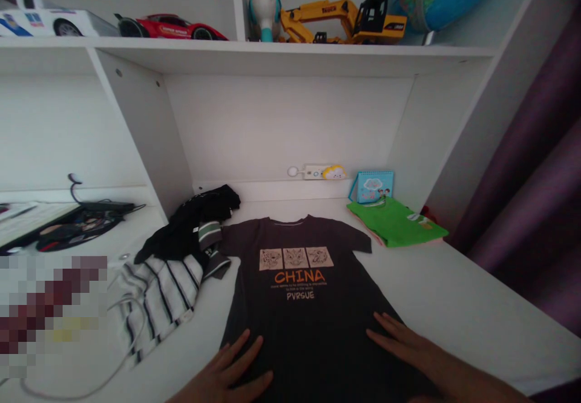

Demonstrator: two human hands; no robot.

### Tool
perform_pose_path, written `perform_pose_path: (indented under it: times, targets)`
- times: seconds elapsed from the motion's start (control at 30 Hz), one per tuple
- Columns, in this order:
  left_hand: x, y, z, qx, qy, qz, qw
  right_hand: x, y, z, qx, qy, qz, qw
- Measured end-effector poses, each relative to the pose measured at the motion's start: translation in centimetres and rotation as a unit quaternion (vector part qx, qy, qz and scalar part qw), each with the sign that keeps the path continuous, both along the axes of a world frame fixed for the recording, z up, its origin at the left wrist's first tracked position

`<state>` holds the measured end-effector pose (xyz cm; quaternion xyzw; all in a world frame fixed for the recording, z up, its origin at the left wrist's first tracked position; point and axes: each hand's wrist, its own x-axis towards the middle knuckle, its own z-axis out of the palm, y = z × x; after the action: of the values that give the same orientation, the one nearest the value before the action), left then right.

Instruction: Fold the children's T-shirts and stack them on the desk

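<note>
Near the front edge of the desk (454,306), the left hand (229,368) and right hand (403,342) lie spread on a dark shirt (304,321); pushing could bunch it.

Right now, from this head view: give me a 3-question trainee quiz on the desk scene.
1. True or false: the left hand and the right hand both rest, fingers open, on the dark brown short-sleeved T-shirt laid out on the white desk.
2. The folded bright green shirt lies: A) back right of the T-shirt; B) draped over the T-shirt; C) under the left hand.
3. Which word is printed in orange on the T-shirt?
Key: 1 true; 2 A; 3 CHINA.
</note>
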<state>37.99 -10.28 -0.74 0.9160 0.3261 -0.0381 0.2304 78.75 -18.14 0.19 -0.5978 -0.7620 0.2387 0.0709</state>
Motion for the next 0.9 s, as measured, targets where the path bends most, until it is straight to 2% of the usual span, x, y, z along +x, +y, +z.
perform_pose_path:
  times: [0.1,0.2,0.27,0.33,0.43,0.5,0.6,0.67,0.73,0.8,0.83,0.9]
  targets:
    - [0.1,4.2,3.5,0.000,-0.052,0.060,0.997,2.1,5.3,2.0,0.025,0.029,-0.026,0.999]
    - [2.9,12.4,6.4,0.041,-0.080,0.079,0.993,2.9,14.2,2.2,0.130,-0.022,-0.080,0.988]
    - [5.2,18.2,6.5,0.108,-0.079,0.135,0.982,2.6,19.8,1.4,0.162,-0.085,-0.149,0.972]
    - [6.9,22.7,5.5,0.149,-0.055,0.211,0.964,2.0,23.8,0.5,0.173,-0.106,-0.180,0.962]
    - [7.3,26.3,3.8,0.159,-0.035,0.267,0.950,1.5,26.4,-0.3,0.174,-0.111,-0.204,0.957]
    - [6.7,27.3,3.5,0.148,-0.028,0.279,0.948,1.5,26.7,-0.2,0.173,-0.112,-0.225,0.952]
    - [6.1,27.9,4.3,0.117,-0.018,0.283,0.952,0.7,27.0,0.7,0.180,-0.105,-0.261,0.943]
    - [6.6,27.4,5.3,0.088,-0.023,0.270,0.959,-1.0,27.3,1.6,0.182,-0.086,-0.269,0.942]
    - [8.1,25.5,6.5,0.028,-0.072,0.234,0.969,-3.8,27.3,2.4,0.166,-0.054,-0.247,0.953]
    - [9.9,22.3,7.9,-0.068,-0.154,0.160,0.973,-7.1,26.8,3.1,0.104,0.062,-0.186,0.975]
    - [10.7,20.5,8.7,-0.125,-0.184,0.105,0.969,-8.6,26.3,3.4,0.068,0.147,-0.149,0.975]
    - [11.6,17.1,10.7,-0.239,-0.168,-0.038,0.956,-10.9,24.7,4.2,0.029,0.316,-0.090,0.944]
